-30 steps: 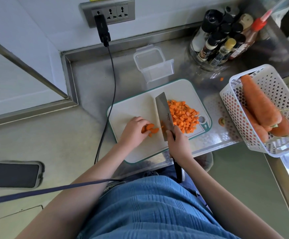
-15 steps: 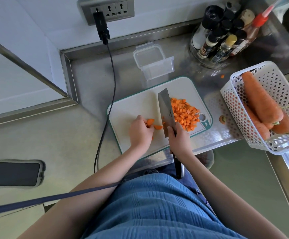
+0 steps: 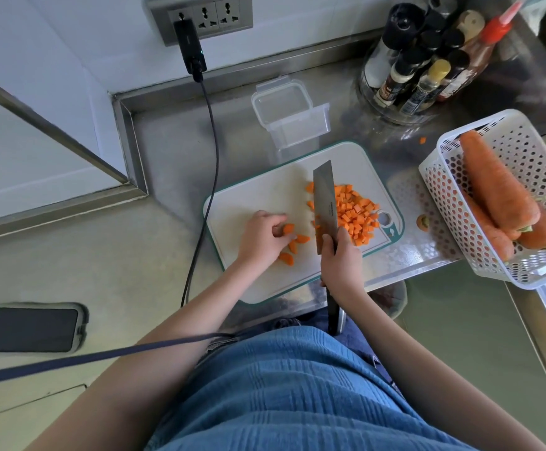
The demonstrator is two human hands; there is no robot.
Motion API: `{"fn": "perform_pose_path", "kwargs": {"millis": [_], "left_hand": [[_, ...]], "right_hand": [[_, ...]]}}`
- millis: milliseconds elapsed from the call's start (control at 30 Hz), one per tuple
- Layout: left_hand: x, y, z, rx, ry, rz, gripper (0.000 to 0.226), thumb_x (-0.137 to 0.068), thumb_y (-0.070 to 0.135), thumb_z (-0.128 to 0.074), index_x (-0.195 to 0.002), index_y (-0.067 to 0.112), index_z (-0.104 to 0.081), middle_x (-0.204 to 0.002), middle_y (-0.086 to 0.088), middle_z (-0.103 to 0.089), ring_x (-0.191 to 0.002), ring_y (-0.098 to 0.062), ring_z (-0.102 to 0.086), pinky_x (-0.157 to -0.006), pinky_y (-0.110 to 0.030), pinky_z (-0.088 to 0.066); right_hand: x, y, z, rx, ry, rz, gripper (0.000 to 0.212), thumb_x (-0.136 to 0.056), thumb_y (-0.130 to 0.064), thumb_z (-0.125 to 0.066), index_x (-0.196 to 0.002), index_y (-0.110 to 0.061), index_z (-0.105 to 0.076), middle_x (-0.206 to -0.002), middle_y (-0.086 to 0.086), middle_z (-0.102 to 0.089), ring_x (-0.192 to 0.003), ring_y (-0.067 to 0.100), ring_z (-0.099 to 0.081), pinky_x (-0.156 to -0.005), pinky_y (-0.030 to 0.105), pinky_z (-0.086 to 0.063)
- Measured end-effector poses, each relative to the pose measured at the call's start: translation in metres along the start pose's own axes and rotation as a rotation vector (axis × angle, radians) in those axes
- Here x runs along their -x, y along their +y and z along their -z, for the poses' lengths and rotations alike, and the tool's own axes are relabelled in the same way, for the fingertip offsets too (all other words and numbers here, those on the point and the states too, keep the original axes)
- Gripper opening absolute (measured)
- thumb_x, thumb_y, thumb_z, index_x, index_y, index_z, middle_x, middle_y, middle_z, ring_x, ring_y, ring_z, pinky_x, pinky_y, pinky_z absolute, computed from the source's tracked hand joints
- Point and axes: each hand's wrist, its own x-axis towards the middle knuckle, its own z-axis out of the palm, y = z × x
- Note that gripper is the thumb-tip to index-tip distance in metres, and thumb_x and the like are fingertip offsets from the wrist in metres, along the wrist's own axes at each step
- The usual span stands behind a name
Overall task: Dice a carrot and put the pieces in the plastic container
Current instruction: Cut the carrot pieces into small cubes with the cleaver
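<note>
A white cutting board (image 3: 258, 196) with a teal rim lies on the steel counter. A heap of diced carrot (image 3: 356, 214) covers its right part. My right hand (image 3: 340, 258) grips the handle of a cleaver (image 3: 325, 196), whose blade stands just left of the heap. My left hand (image 3: 261, 237) pinches a carrot slice (image 3: 287, 228) among several loose slices (image 3: 292, 249) on the board. The clear plastic container (image 3: 289, 113) stands open behind the board with nothing visible inside.
A white perforated basket (image 3: 453, 222) with whole carrots (image 3: 496, 187) sits at the right. Sauce and spice bottles (image 3: 427, 60) stand at the back right. A black cable (image 3: 209, 131) runs from the wall socket. A phone (image 3: 30, 328) lies at the left. A carrot end (image 3: 423, 222) lies beside the board.
My left hand has shifted left and spread the carrot slices apart on the board. The cleaver stays beside the diced heap, blade slightly further from the slices.
</note>
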Motion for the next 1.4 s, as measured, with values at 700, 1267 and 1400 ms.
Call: {"fn": "perform_pose_path", "kwargs": {"millis": [700,1267,1400], "left_hand": [[0.01,-0.03,0.002,-0.134,0.154,-0.201,0.04,-0.066,0.022,-0.082,-0.099,0.009,-0.064,-0.095,-0.001,-0.058,-0.089,-0.017,-0.056,-0.08,-0.035,-0.048],[0.037,-0.04,0.009,-0.236,0.258,-0.229,0.014,-0.077,0.004,-0.068,-0.091,0.01,-0.069,-0.089,-0.003,-0.064,-0.087,-0.026,-0.056,-0.077,-0.037,-0.046],[0.036,-0.041,0.009,-0.266,0.244,-0.221,0.013,-0.078,0.005,-0.068,-0.089,0.011,-0.069,-0.089,-0.002,-0.065,-0.087,-0.026,-0.056,-0.08,-0.038,-0.044]], "right_hand": [[0.005,-0.004,0.002,0.018,-0.015,0.025,0.022,-0.1,-0.024,-0.04,-0.081,-0.013,-0.037,-0.071,0.009,-0.054,-0.058,0.041,-0.055,-0.052,0.054,-0.05],[0.003,-0.03,-0.032,0.373,-0.212,0.287,0.015,-0.103,-0.026,-0.03,-0.097,-0.013,-0.035,-0.073,0.018,-0.057,-0.064,0.039,-0.056,-0.053,0.042,-0.044],[0.0,-0.029,-0.033,0.473,-0.193,0.318,0.016,-0.104,-0.025,-0.03,-0.104,-0.011,-0.038,-0.072,0.015,-0.058,-0.065,0.038,-0.059,-0.052,0.039,-0.044]]}}
